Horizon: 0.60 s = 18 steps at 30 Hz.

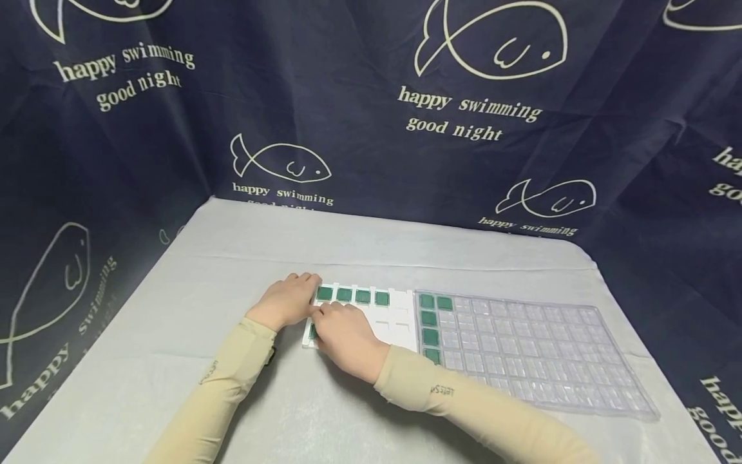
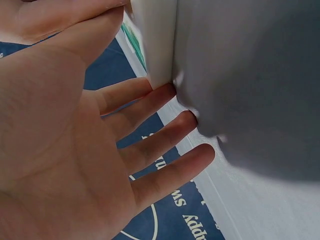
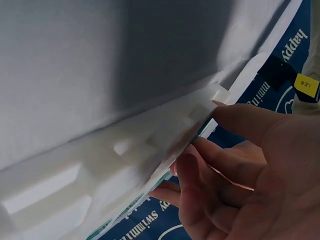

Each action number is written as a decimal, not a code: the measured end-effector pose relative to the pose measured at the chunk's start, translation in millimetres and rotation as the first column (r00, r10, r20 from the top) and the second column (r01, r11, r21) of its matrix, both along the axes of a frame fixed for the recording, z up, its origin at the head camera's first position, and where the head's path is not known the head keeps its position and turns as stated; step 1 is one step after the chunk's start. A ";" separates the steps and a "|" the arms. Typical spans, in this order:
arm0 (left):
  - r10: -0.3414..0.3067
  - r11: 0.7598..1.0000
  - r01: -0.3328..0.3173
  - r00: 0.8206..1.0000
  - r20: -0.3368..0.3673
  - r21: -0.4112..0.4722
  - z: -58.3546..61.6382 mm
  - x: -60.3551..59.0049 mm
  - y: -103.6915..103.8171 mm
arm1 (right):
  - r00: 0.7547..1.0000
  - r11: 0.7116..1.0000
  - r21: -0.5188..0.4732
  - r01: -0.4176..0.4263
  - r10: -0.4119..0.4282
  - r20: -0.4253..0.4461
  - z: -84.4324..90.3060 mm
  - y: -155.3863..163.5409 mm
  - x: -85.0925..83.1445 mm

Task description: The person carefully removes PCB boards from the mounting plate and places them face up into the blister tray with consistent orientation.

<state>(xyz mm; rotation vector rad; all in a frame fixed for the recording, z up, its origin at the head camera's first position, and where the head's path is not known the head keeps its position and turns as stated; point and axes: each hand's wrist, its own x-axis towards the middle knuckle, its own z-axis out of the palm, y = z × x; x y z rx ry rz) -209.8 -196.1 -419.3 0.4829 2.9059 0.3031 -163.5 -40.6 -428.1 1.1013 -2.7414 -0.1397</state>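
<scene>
— From the head camera, what do you make of it?

— Both hands are at the near-left end of the white foam tray. The left hand lies against its left edge with fingers fairly straight, steadying it, not clutching. The right hand sits on the tray's front-left corner, fingers bent over a green chip; whether it pinches that chip I cannot tell from here.

— And the progress?

— I'd judge it early. Four green chips fill the foam tray's back row, the pockets nearer us look bare. Touching its right side is the clear blister tray: a few green squares along its left column and top, the rest of its cells without any. Which way the chips travel I can't say.

— Left wrist view?

— An open palm, the left hand's fingers spread and straight, tips touching the foam tray's white edge where it meets the grey tablecloth. Holding nothing.

— Right wrist view?

— The right hand's fingers curl under the foam edge, thumb forward. A sliver of green shows below, but the picture is blurred; a grip is not certain.

— Anything in the way?

— The dark fish-printed curtain stands well back. Only the hands themselves crowd that corner.
</scene>
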 end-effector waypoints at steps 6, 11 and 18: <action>0.003 1.000 -0.003 1.000 0.012 0.004 -0.4 0.6 0.2 | 1.000 1.000 -0.008 -0.006 0.006 -0.005 0.3 0.1 0.4; 0.000 1.000 0.000 1.000 0.009 0.007 -1.6 1.2 1.0 | 1.000 1.000 -0.024 -0.008 0.008 0.000 -0.9 1.2 0.6; -0.008 1.000 0.008 1.000 -0.003 0.004 -0.9 0.5 0.2 | 1.000 0.999 -0.048 -0.015 0.014 -0.015 -0.1 1.9 -0.7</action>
